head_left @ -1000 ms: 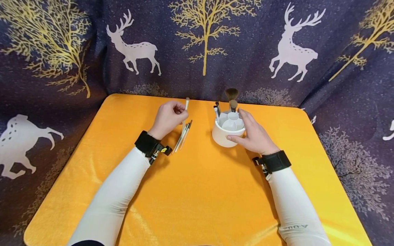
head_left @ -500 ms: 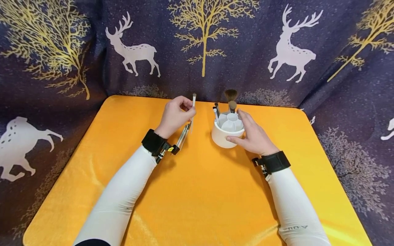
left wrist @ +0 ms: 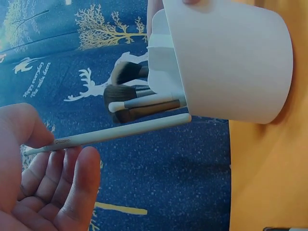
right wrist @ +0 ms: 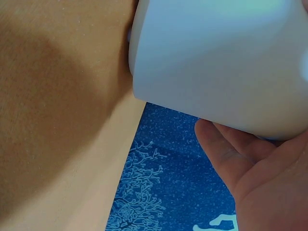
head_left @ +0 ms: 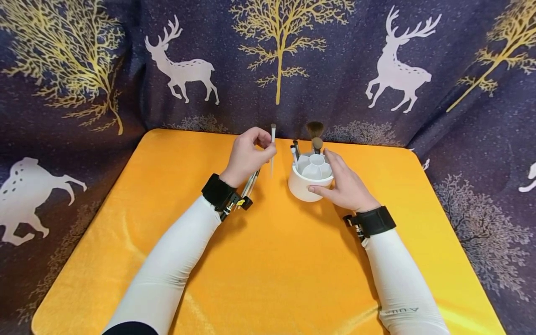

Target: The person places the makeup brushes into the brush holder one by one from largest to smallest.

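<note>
My left hand (head_left: 249,156) pinches a slim white makeup brush (head_left: 273,134) between thumb and fingers. The brush is nearly upright, bristles up, just left of a round white brush holder (head_left: 302,188). In the left wrist view, the bare handle end of this makeup brush (left wrist: 130,131) shows close to the holder's rim. My right hand (head_left: 351,186) grips the holder from the right, thumb on its front and fingers round the far side. Several makeup brushes (left wrist: 132,98) stand in the holder, whose inside is divided into compartments.
More slim brushes (head_left: 250,184) lie on the table below my left hand, partly hidden by the wrist camera. The yellow cloth-covered table (head_left: 276,270) ends at the back against a dark curtain (head_left: 335,70) printed with deer and trees.
My left hand has moved right with the pinched brush, from above the lying brushes toward the holder. My right hand and the holder have stayed in place.
</note>
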Available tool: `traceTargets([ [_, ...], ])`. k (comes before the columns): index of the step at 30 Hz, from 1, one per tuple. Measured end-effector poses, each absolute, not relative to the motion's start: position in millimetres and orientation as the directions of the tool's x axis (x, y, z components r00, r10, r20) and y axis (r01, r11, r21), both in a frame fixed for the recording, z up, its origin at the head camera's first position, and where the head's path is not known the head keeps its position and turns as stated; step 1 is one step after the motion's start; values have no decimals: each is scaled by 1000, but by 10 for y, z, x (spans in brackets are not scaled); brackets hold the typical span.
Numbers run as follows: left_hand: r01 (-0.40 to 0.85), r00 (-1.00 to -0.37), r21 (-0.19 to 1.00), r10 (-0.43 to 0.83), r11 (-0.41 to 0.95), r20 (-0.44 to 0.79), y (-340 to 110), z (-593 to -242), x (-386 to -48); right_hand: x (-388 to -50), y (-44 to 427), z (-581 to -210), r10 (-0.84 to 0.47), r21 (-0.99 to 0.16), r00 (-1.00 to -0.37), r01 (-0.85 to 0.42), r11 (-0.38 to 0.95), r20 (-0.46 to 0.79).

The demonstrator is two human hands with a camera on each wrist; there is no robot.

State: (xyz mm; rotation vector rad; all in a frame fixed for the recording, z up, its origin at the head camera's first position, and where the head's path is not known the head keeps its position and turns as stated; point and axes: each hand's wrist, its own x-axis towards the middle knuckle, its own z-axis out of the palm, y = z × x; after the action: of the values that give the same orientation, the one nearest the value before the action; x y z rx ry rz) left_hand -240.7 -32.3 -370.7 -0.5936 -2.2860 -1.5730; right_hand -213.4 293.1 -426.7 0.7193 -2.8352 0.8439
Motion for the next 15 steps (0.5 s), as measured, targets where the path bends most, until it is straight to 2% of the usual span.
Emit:
traceTargets([
  [15, 502, -864, 826, 189, 257, 466, -149, -3632, -2434, -2123, 2931, -4259, -409, -500, -885, -463, 732, 222],
])
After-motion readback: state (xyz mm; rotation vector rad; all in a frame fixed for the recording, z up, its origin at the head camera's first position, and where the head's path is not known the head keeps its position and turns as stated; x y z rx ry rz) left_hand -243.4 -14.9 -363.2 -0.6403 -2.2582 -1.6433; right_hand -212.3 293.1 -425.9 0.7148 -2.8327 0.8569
